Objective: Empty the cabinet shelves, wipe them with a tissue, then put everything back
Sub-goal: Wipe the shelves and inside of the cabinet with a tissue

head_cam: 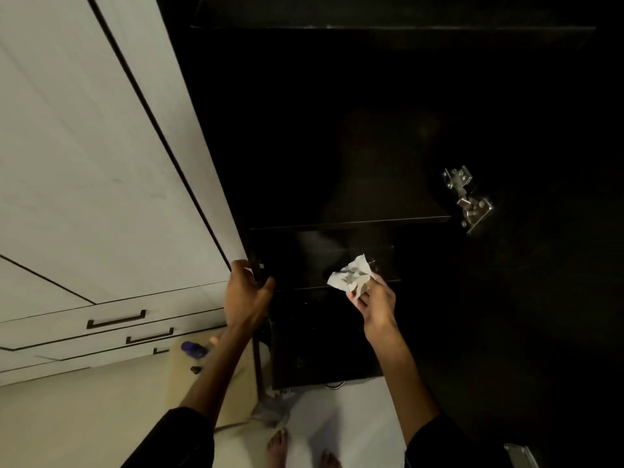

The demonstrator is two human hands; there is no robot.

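The right hand (373,304) pinches a crumpled tissue (353,275) just at the front edge of a dark cabinet shelf (324,258); left of the shelf, the left hand (244,292) grips the cabinet's front edge, fingers curled round it; a metal hinge (467,201) sits up and right of the shelf
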